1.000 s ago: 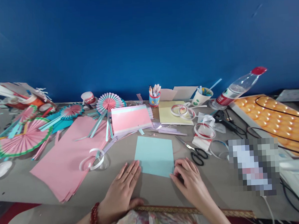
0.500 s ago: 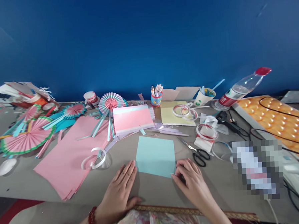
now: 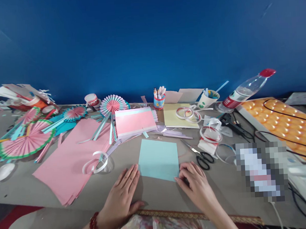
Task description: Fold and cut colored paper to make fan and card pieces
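A light blue square sheet of paper (image 3: pixel 158 160) lies flat on the grey table in front of me. My left hand (image 3: pixel 126 184) rests palm down at its left side, fingers stretched out and fingertips close to the paper's left edge. At the lower right corner of the sheet is my right hand (image 3: pixel 194 182), with its fingers bent and its thumb and forefinger drawn together on that corner. Black-handled scissors (image 3: pixel 203 159) lie just beyond my right hand. Left of my left hand, a stack of pink paper (image 3: pixel 65 163) carries a loose white tape ring (image 3: pixel 104 161).
Folded paper fans (image 3: pixel 27 140) lie at the left, near a white mouse (image 3: pixel 3 172). Behind the sheet are a pink panel (image 3: pixel 135 122), a pen cup (image 3: pixel 159 102) and tape rolls (image 3: pixel 185 112). At the right are a bottle (image 3: pixel 238 98), a glue gun (image 3: pixel 233 124) and cables.
Both hands and the blue paper hold their places. The view has shifted very slightly.
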`<state>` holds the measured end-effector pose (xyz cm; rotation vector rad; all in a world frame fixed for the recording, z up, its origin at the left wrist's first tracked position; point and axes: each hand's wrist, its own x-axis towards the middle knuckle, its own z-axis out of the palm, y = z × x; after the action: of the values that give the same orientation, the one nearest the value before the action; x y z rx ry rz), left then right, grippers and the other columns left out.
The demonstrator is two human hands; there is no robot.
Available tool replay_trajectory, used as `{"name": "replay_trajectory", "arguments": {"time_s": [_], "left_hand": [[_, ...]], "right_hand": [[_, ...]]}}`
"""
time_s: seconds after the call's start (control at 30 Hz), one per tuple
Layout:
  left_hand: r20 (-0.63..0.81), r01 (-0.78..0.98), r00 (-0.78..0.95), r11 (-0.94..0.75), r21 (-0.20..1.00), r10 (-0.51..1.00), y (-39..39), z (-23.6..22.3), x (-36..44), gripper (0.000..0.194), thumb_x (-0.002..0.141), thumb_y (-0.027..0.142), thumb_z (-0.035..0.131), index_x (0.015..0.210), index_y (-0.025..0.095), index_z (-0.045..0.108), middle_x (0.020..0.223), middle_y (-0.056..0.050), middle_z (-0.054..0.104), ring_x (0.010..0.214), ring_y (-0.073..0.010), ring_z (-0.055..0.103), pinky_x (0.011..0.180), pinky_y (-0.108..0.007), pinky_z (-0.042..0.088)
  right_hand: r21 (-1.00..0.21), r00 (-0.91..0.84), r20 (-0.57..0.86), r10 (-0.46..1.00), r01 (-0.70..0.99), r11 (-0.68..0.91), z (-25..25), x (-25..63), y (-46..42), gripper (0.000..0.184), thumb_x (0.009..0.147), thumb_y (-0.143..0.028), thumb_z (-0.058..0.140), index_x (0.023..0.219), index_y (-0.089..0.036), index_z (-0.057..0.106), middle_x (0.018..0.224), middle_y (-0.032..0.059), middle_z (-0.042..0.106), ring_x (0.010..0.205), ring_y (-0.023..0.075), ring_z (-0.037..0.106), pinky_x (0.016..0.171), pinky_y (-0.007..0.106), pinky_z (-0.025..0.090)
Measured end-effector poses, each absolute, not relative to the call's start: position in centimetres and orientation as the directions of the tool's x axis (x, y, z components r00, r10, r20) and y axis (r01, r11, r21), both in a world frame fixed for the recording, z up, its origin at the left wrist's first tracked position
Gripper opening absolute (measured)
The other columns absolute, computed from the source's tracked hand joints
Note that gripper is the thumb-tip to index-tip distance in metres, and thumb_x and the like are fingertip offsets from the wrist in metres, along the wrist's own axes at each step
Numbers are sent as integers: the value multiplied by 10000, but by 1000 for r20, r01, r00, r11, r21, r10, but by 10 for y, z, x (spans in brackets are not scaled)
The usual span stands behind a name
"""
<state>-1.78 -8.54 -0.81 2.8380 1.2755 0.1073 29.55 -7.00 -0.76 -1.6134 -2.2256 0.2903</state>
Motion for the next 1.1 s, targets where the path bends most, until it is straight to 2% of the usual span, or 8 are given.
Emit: {"name": "replay_trajectory", "arguments": {"time_s": [0.63, 0.87, 1.0, 1.1], "left_hand": [[49, 754, 650, -652, 79, 758, -86, -10, -18, 802, 942, 569, 405, 1539, 100, 148, 1584, -143, 224, 1435, -303, 269, 1152, -433, 271], [69, 771, 619, -622, 133, 782, -87, -8, -18, 775, 932, 514, 461, 1533, 108, 186, 1588, -132, 217, 1433, -309, 274, 1141, -431, 323], [70, 770, 612, -614, 176, 788, -89, -10, -19, 732, 929, 465, 485, 1518, 114, 227, 1585, -136, 228, 1428, -313, 285, 1132, -450, 347], [102, 764, 587, -591, 258, 803, -89, -8, -21, 641, 941, 362, 490, 1492, 126, 263, 1568, -147, 273, 1422, -306, 300, 1125, -465, 358]], "right_hand": [[-371, -273, 210, 939, 866, 335, -9, 295, -71, 201, 893, -282, 538, 716, -241, 453, 888, 19, 572, 814, 190, 582, 1011, 458, 404], [-413, -250, 292, 923, 838, 357, -18, 296, -74, 110, 914, -297, 517, 820, -243, 494, 900, 32, 599, 880, 214, 595, 1036, 488, 376], [-411, -251, 257, 933, 846, 341, -15, 294, -77, 60, 920, -285, 523, 876, -249, 541, 979, 41, 605, 946, 224, 585, 1068, 515, 326], [-391, -285, 239, 928, 847, 361, -10, 292, -77, 67, 921, -276, 524, 937, -268, 588, 1063, 45, 604, 1004, 232, 578, 1091, 537, 285]]}}
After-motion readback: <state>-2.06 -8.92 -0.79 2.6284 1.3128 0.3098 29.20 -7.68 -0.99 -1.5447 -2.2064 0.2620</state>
